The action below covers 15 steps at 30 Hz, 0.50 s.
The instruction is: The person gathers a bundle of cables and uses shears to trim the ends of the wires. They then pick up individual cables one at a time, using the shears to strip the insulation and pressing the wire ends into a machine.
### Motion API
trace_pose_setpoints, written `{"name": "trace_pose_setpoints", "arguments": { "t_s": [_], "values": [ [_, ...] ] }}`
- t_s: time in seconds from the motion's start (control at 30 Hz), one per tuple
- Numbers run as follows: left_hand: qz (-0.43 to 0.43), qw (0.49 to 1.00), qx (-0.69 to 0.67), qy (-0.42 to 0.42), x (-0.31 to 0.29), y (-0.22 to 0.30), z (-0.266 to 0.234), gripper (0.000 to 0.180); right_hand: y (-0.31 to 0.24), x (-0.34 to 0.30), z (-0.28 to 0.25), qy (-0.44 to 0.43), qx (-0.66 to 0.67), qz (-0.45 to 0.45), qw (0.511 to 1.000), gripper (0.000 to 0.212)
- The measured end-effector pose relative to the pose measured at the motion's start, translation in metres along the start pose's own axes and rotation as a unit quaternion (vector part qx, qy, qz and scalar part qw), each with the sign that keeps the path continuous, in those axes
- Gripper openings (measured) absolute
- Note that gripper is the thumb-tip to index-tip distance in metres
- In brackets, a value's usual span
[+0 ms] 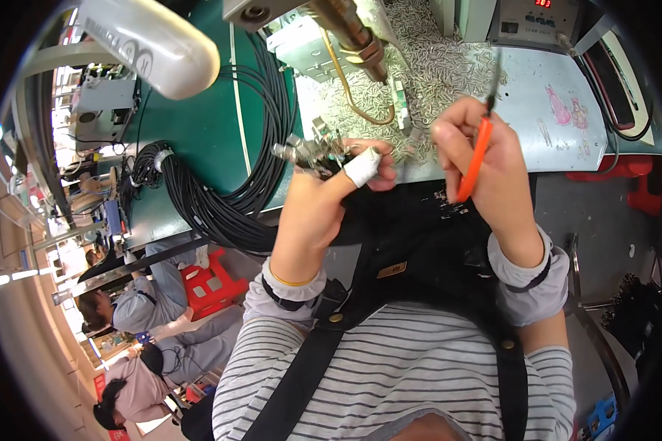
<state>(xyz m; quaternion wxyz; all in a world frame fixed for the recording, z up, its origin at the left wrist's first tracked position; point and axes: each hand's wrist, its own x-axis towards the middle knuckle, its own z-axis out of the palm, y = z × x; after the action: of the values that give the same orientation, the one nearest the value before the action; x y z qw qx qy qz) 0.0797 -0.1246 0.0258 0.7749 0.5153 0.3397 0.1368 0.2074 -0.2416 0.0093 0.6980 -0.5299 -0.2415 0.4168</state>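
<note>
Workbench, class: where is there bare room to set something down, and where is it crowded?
Free: the green top between the black cable bundle and the cables running beside the grey mat; also the mat's right part. Crowded: the small metal parts heaped above both hands.

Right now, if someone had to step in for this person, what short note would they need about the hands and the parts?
Left hand: shut on a bundle of small metal connectors; a finger is wrapped in white tape.
Right hand: shut on an orange-handled tool, tip raised.
Small metal parts pile lies on the bench ahead; coiled black cables hang at the left edge.
Done: connectors gathered in hand. Left: cannot tell how many are worked; the tool is not touching them.
</note>
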Motion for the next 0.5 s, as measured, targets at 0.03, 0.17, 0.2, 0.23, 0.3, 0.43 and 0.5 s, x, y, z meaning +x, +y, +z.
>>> {"name": "trace_pose_setpoints", "arguments": {
  "t_s": [0.03,0.17,0.2,0.23,0.3,0.43,0.5],
  "values": [
    [0.001,1.0,-0.001,-0.001,-0.005,-0.002,0.001,0.017,-0.003,-0.005,0.002,0.015,-0.024,-0.015,0.999,0.01],
    [0.057,0.992,0.106,-0.027,-0.018,-0.015,0.001,0.013,-0.006,-0.017,0.011,0.013,-0.112,-0.072,0.991,0.01],
    [0.067,0.989,0.121,-0.047,-0.022,-0.018,0.002,0.013,-0.006,-0.019,0.013,-0.019,-0.151,-0.097,0.984,0.01],
    [0.076,0.986,0.136,-0.067,-0.025,-0.021,0.003,0.013,-0.005,-0.021,0.015,-0.052,-0.19,-0.122,0.973,0.011],
    [0.087,0.981,0.151,-0.088,-0.028,-0.022,0.006,0.012,0.006,-0.021,0.011,-0.029,-0.211,-0.129,0.969,0.012],
    [0.117,0.985,0.128,-0.02,-0.029,-0.026,0.006,0.016,0.016,-0.023,0.011,0.029,-0.244,-0.109,0.963,0.015],
    [0.295,0.913,0.282,-0.002,-0.028,-0.028,0.004,0.019,0.011,-0.027,0.015,0.05,-0.227,-0.046,0.972,0.016]
  ]
}}
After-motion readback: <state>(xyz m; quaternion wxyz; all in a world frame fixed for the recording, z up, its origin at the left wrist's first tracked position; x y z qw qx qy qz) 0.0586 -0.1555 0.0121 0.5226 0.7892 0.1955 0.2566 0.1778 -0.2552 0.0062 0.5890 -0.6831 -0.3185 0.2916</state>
